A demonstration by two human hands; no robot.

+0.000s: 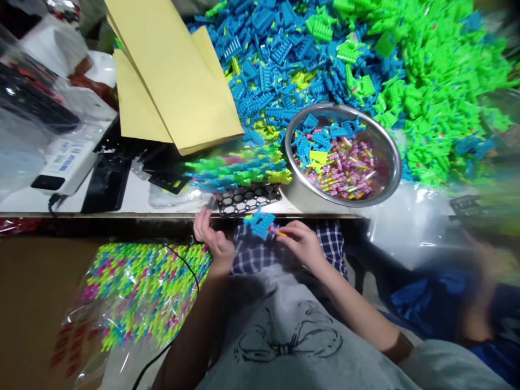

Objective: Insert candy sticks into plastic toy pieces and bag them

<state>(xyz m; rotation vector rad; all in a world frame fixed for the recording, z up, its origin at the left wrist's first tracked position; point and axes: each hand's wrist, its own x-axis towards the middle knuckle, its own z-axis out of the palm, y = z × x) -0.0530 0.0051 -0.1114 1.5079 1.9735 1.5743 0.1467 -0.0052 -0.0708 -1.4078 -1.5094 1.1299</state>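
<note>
Between the thumb and fingers of my right hand is a small pink-and-yellow piece. A flat blue plastic toy piece joins its far end, just off the table edge above my lap. My left hand is at the table edge with its fingers loosely bent and apart; I see nothing in it. Beside that hand lies a black rack with round holes. Behind the rack is a row of assembled green, blue and yellow toy pieces, partly blurred.
A steel bowl holds pink pieces and blue parts. Heaps of blue parts and green parts cover the back. Yellow card, a white power strip and a bagged toy stack are left. A co-worker's blurred arm is right.
</note>
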